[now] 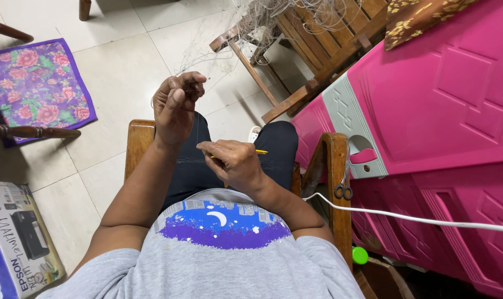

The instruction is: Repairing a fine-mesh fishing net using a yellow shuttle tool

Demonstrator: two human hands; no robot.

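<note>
I sit in a wooden armchair (139, 138) in dark trousers and a grey shirt. My left hand (176, 106) is raised over my lap with its fingers pinched on thin pale netting (246, 33), whose threads run up to a tangled pile on a wooden frame. My right hand (234, 161) sits lower, over my right thigh, closed on a slim yellow needle (261, 151) whose tip sticks out to the right. A fine thread runs between the two hands.
A pink plastic cabinet (440, 99) fills the right side. Scissors (343, 191) hang on the chair's right arm, crossed by a white cable (417, 220). A floral purple mat (38, 86) lies left, a printer box (16, 238) bottom left, a green cap (360, 255) below.
</note>
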